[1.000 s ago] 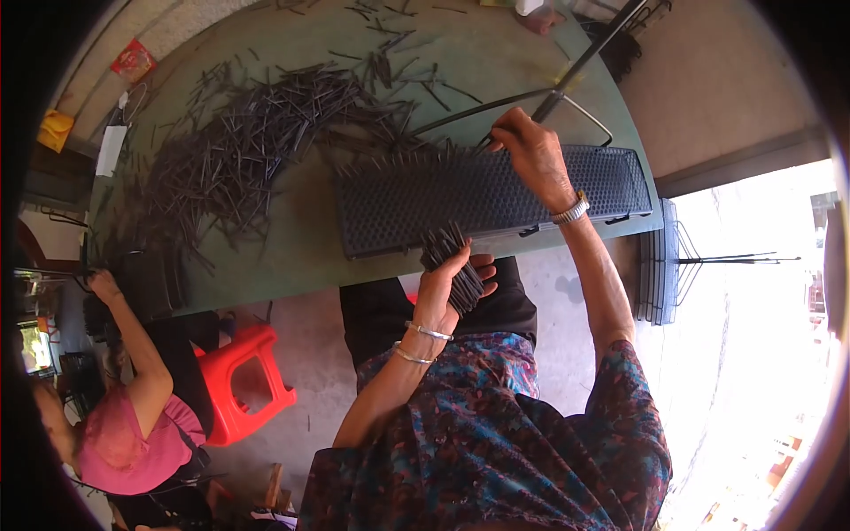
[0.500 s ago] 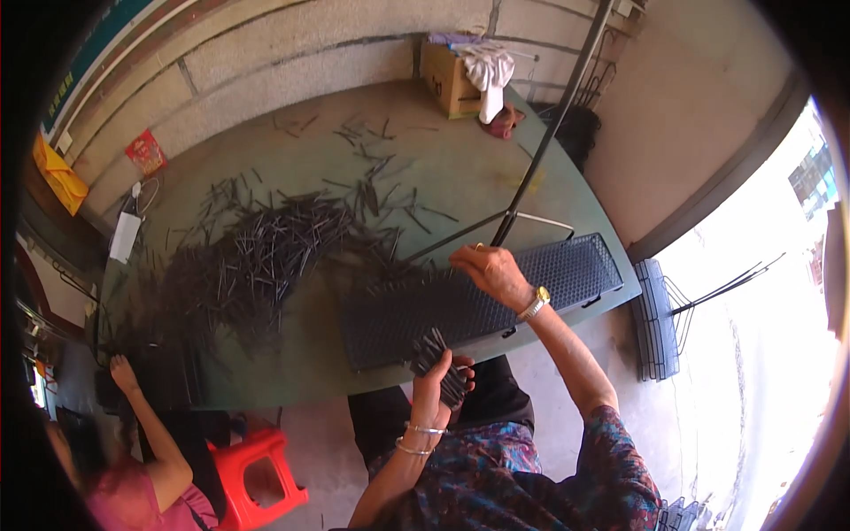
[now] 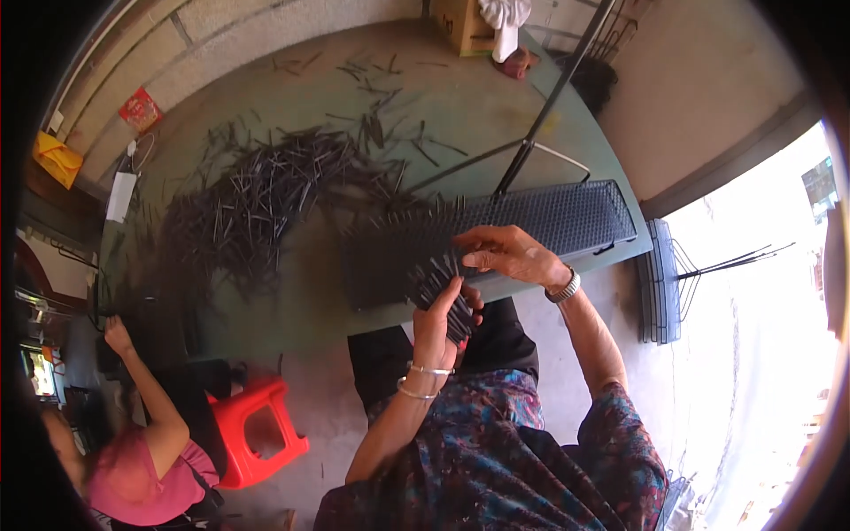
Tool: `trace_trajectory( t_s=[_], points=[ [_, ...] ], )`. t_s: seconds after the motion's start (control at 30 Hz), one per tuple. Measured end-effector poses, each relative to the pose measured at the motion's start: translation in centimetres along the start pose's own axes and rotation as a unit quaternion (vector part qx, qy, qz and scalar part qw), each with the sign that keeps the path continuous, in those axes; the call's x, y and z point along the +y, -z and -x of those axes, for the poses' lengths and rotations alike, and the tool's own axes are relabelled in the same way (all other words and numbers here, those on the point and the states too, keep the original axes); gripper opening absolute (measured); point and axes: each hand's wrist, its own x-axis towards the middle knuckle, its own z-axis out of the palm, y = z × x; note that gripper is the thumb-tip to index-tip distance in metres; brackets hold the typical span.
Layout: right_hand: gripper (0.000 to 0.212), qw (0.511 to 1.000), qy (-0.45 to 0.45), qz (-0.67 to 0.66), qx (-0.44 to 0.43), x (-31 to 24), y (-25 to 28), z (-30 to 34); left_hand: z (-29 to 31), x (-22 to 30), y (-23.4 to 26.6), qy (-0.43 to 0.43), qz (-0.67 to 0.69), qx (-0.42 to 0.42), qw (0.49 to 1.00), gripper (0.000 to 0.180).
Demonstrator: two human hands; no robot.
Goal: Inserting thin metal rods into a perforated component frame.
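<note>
My left hand (image 3: 434, 327) is closed round a bundle of thin black sticks (image 3: 432, 281), their ends fanning up above the thumb. Just over those ends is my right hand (image 3: 518, 257), thumb and fingers drawn together at the bundle's tips; whether a stick is between them is too small to make out. Beyond both hands a long dark grid rack (image 3: 567, 211) lies along the table's near edge. A row of small sticks (image 3: 423, 215) pokes up from the far left side of the rack.
A large heap of black sticks (image 3: 257, 190) covers the left of the green table (image 3: 305, 323). A black pole stand (image 3: 524, 150) rises behind the rack. At lower left, a person in pink (image 3: 146, 478) works beside a red stool (image 3: 232, 442). A cardboard box (image 3: 460, 26) stands far back.
My right hand has come down and back from over the rack to the tips of the bundle. My left hand still holds the bundle, slightly higher in view. The whole view has tilted downward.
</note>
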Motion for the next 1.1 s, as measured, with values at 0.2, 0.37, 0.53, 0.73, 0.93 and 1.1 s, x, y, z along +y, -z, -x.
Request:
trace_trajectory(
  t_s=[0.2, 0.37, 0.53, 0.73, 0.93, 1.1],
  points=[
    [0.029, 1.0, 0.008, 0.004, 0.006, 1.5, -0.5, 0.4, -0.1, -0.8, -0.3, -0.003, -0.042, 0.011, 0.999, 0.016],
    [0.023, 0.999, -0.01, -0.03, 0.011, 1.7, -1.4, 0.9, 0.4, -0.8, 0.1, 0.003, -0.074, 0.021, 0.997, 0.019],
    [0.018, 1.0, -0.008, -0.016, 0.022, 1.6, -1.6, 1.1, 0.3, -0.9, 0.1, 0.008, -0.096, 0.028, 0.995, 0.022],
    [0.014, 0.999, 0.012, -0.026, 0.043, 2.1, -1.2, 1.0, 0.0, -0.9, 0.0, 0.005, -0.081, 0.014, 0.997, 0.027],
    [0.014, 0.997, -0.007, -0.07, 0.044, 2.0, -1.0, 1.1, -0.1, -1.0, -0.1, 0.008, -0.096, 0.011, 0.995, 0.028],
    [0.012, 0.995, -0.013, -0.092, 0.026, 2.1, -0.7, 1.1, -0.1, -1.2, 0.1, 0.023, -0.113, 0.013, 0.993, 0.029]
  ],
)
